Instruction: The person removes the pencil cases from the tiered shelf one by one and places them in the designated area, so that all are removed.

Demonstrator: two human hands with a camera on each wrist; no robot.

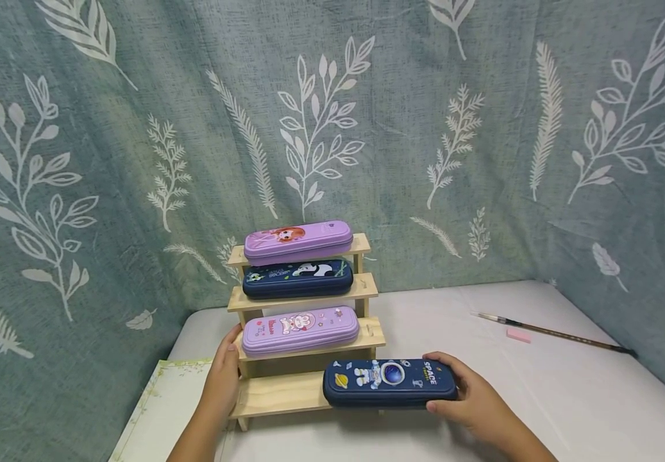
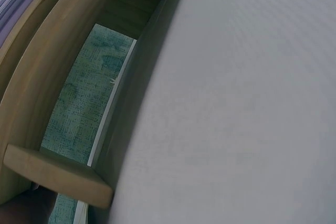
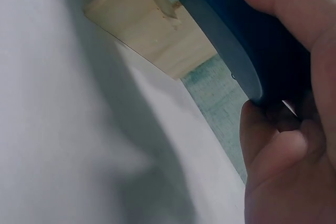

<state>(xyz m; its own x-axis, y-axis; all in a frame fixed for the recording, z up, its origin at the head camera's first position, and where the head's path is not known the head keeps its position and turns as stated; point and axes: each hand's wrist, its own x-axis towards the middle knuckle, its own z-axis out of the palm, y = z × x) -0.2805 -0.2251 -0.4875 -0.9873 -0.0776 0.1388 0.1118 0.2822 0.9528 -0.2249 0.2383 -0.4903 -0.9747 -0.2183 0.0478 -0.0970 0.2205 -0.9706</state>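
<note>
The astronaut pencil case [image 1: 387, 385], over the right end of the lowest step [image 1: 280, 393], seems light and stiff, suitably pinched at its end by the right hand [image 1: 469, 399], while the left hand [image 1: 225, 369] grips the wooden stand [image 1: 368, 283].

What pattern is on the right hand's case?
Dark blue case with an astronaut, ringed planet and "SPACE" lettering; best in the head view.

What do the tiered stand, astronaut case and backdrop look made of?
Tiered stand: unpainted wood, matte; pale grain shows. Astronaut case: perhaps moulded foam or plastic shell, smooth with slight sheen; rounded edges, holds its shape. Backdrop: woven-looking fabric, matte, leaf-patterned; soft folds suggest cloth, fibre unclear.
</note>
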